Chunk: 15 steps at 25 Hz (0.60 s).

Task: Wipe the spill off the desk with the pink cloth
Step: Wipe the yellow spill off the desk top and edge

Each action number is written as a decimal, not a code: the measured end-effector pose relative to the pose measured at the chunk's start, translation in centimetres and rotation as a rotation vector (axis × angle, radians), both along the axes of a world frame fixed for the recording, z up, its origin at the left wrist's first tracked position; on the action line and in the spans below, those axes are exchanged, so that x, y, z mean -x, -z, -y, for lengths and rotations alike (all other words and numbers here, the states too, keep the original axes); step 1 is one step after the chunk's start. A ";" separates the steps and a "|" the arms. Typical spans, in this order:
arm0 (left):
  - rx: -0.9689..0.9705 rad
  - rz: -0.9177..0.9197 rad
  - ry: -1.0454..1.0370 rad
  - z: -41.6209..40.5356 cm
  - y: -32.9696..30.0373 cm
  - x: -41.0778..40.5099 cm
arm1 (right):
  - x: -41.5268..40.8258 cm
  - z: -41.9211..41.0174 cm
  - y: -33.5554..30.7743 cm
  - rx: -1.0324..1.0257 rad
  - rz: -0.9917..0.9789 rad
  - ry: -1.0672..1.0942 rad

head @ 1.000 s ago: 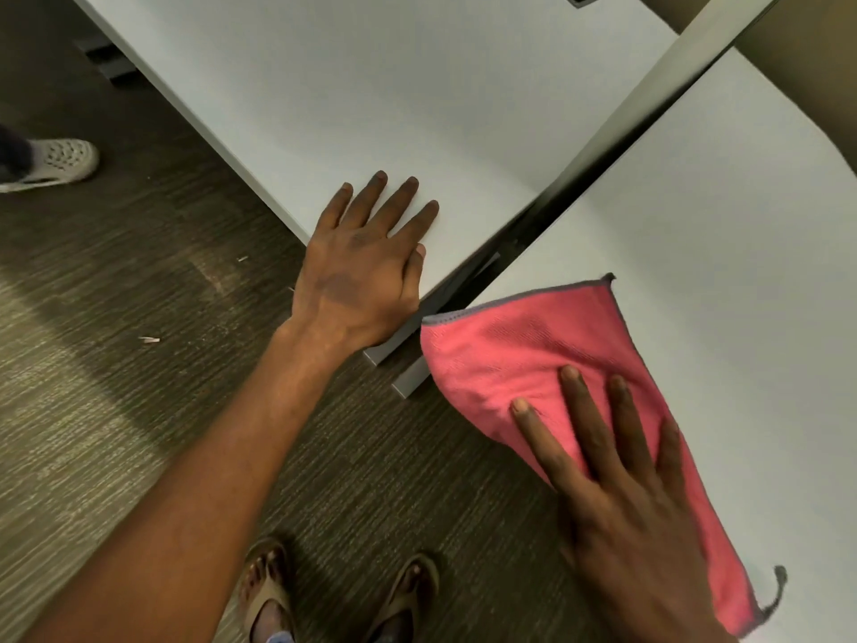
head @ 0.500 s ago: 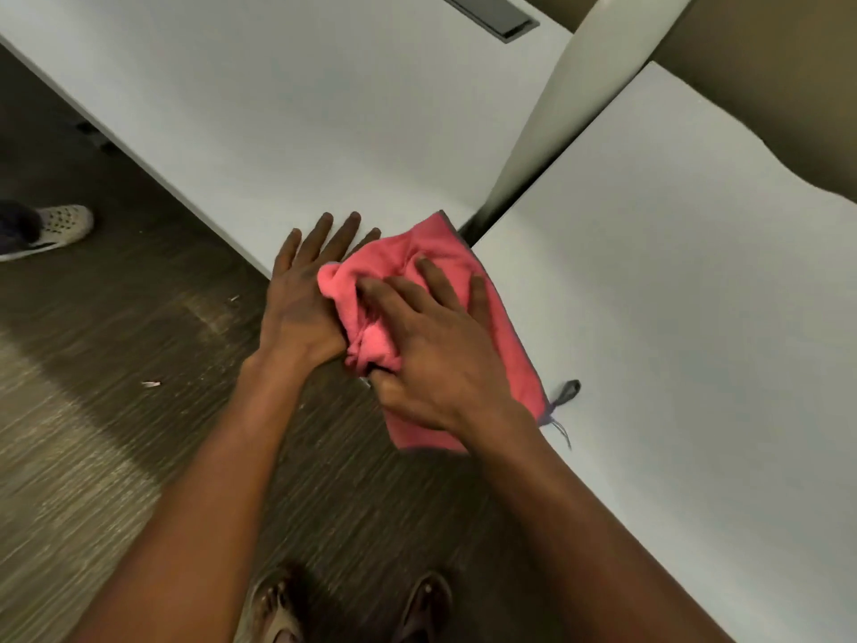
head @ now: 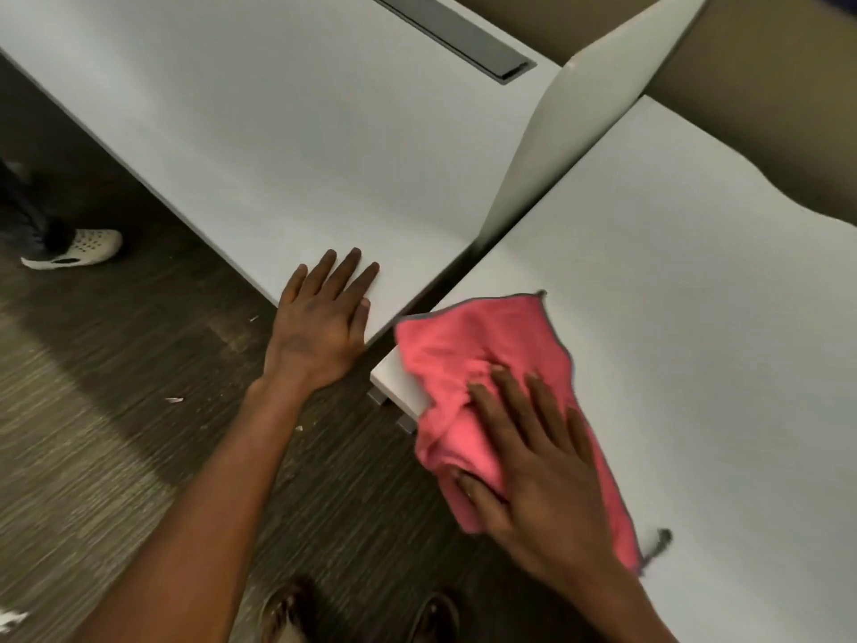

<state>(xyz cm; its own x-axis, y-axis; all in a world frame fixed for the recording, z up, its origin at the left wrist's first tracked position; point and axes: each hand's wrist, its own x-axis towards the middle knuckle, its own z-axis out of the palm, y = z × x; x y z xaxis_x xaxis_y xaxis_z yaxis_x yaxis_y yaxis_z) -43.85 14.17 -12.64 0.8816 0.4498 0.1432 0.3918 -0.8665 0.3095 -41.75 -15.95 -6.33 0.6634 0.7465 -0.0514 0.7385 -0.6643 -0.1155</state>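
The pink cloth [head: 482, 350], edged in grey, lies bunched over the near left corner of the right-hand white desk [head: 695, 317], partly hanging past the edge. My right hand [head: 533, 466] presses flat on it, fingers spread on top and thumb tucked under the cloth's near fold. My left hand [head: 324, 317] rests palm down, fingers apart, on the near corner of the left-hand white desk [head: 255, 132], holding nothing. I can make out no spill on either desk top.
A white divider panel [head: 570, 146] stands upright between the two desks. A grey cable slot [head: 459, 34] is set into the far part of the left desk. Another person's white shoe [head: 79, 248] is on the dark floor at left. My sandalled feet [head: 357, 614] are below.
My right hand has carried the cloth from beside my left hand on the left desk's corner back onto the right desk's corner. The left hand stays flat in place.
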 end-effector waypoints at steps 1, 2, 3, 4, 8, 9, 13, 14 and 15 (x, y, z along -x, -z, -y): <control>-0.010 0.018 -0.005 0.3 -0.1 0.0 | -0.5 0.6 -0.2 0.018 -0.012 0.052; -0.019 0.027 -0.008 0.4 -0.1 0.0 | -1.0 0.3 -0.3 0.033 -0.027 0.086; -0.024 0.029 -0.015 0.5 0.0 0.0 | -1.6 -0.6 -0.5 0.028 -0.045 0.113; -0.024 0.030 -0.028 0.4 0.0 0.0 | -2.2 -1.9 -0.5 0.012 -0.067 0.133; -0.020 0.063 -0.042 0.7 0.2 -0.2 | -4.5 -8.3 -0.2 -0.045 -0.070 0.109; -0.022 0.062 -0.035 0.7 0.3 -0.2 | -4.6 -9.8 -0.1 -0.051 -0.067 0.073; -0.026 0.042 -0.040 0.3 0.2 -0.2 | -3.2 -13.5 -0.1 -0.072 -0.020 -0.160; -0.030 0.044 -0.043 0.3 0.2 -0.2 | -2.9 -13.7 0.0 -0.083 0.004 -0.218; -0.030 0.047 -0.039 0.3 0.3 -0.1 | -2.8 -13.7 0.1 -0.094 0.008 -0.260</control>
